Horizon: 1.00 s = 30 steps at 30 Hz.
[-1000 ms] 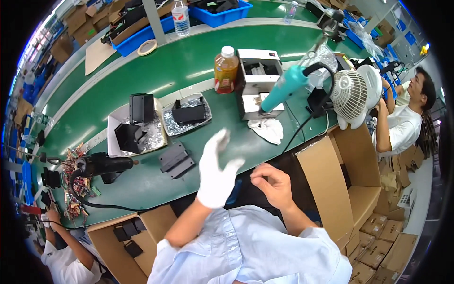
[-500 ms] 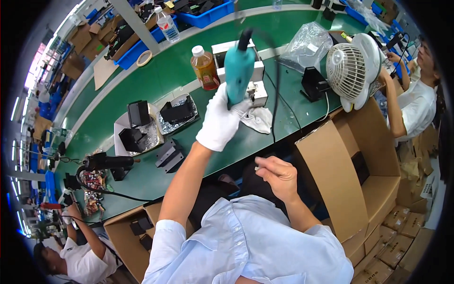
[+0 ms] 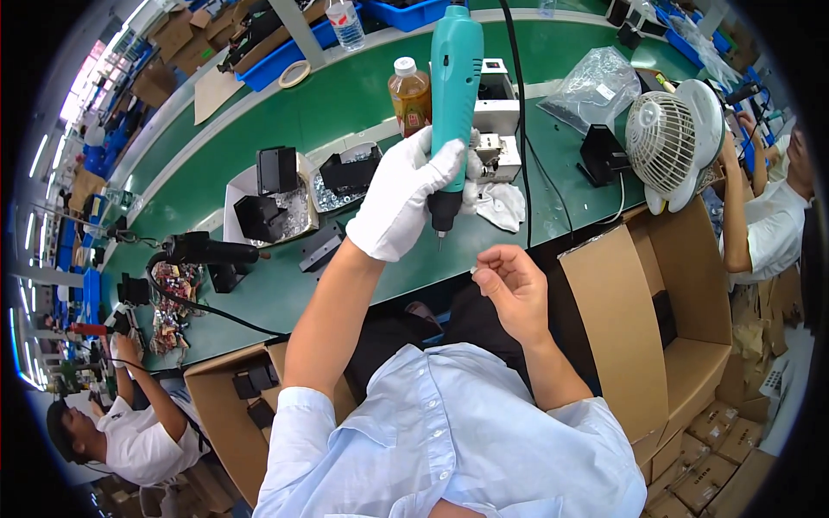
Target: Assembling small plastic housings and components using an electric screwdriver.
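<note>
Gloved left hand (image 3: 404, 197) clamps teal electric screwdriver (image 3: 452, 104) mid-barrel, upright above green table (image 3: 345, 95). Rigid, probably top-heavy, cable trailing. Bare right hand (image 3: 511, 289) below bit, fingers pinched together, contents unclear.

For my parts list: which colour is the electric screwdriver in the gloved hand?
Teal, with a black tip; the electric screwdriver shows best in the head view.

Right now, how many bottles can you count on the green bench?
2: an amber bottle beside the teal screwdriver, and a clear bottle at the far edge. Others may be hidden.
</note>
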Each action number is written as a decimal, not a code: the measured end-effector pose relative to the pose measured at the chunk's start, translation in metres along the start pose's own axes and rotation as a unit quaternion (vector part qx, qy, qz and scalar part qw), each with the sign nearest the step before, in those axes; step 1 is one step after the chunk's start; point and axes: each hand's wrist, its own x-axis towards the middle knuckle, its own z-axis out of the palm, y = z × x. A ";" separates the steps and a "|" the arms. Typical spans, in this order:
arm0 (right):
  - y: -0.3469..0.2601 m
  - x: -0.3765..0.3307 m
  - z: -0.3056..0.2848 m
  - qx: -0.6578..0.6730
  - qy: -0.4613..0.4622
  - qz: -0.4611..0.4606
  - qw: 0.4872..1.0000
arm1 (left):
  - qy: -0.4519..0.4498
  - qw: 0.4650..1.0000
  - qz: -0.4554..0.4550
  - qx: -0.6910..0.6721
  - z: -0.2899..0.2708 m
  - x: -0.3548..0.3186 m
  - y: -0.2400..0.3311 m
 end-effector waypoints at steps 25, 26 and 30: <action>0.091 0.125 -0.008 -0.448 0.242 -0.260 0.820 | 0.038 0.999 0.031 0.011 -0.032 -0.006 0.000; 0.094 0.126 -0.011 -0.452 0.236 -0.272 0.816 | 0.035 0.999 0.028 0.003 -0.032 -0.006 0.001; 0.087 0.126 0.000 -0.424 0.265 -0.271 0.822 | 0.029 0.999 0.031 0.000 -0.038 -0.009 0.001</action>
